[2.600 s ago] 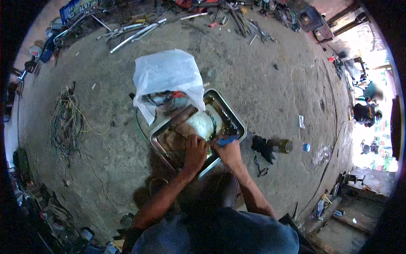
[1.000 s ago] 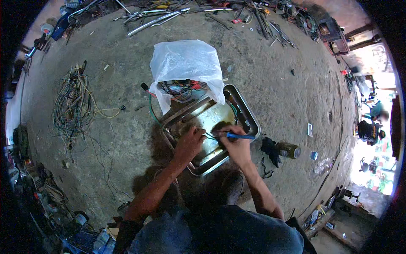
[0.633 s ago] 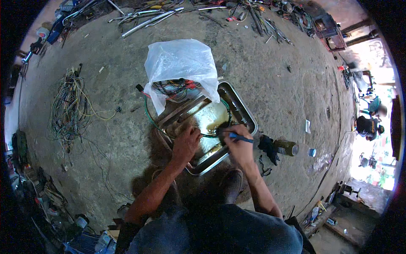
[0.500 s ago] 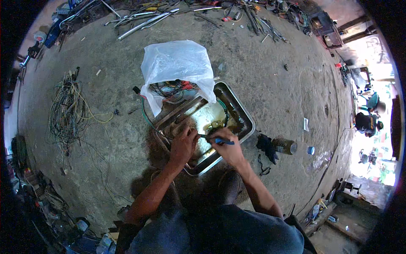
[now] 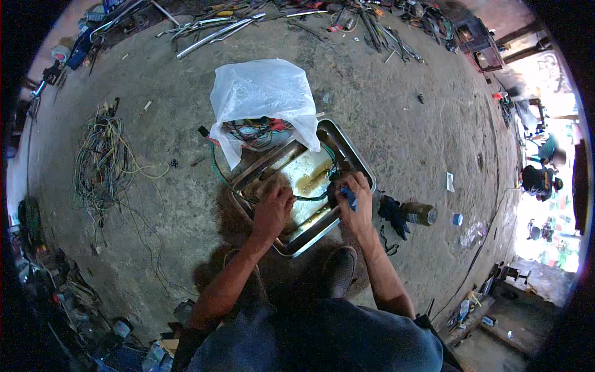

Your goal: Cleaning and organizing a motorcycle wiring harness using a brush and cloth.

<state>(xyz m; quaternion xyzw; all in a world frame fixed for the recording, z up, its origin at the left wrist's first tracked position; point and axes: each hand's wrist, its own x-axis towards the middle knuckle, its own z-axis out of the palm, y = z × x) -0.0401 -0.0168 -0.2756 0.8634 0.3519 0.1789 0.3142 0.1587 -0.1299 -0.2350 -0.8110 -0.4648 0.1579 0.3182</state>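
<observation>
A rectangular steel tray (image 5: 358,158) with brownish liquid in it lies on the floor in front of me. My left hand (image 5: 273,211) is closed on a dark and green cable (image 5: 310,198) over the tray's left part. Near the tray's right side, my right hand (image 5: 356,204) grips a blue-handled tool (image 5: 348,198), close to where the cable curves upward; its tip is hidden. A translucent plastic bag (image 5: 260,90) with tangled wires and red pieces showing at its mouth sits just beyond the tray.
A loose wire heap (image 5: 102,161) lies at left. A jar (image 5: 418,214), a blue cap (image 5: 457,219) and black cloth (image 5: 393,214) are right of the tray. Metal tools (image 5: 220,34) line the back. Two people (image 5: 542,180) are by the bright doorway at right.
My right hand has shifted right along the cable with the blue tool, which is now turned more upright. My left hand remains at about the same place on the cable.
</observation>
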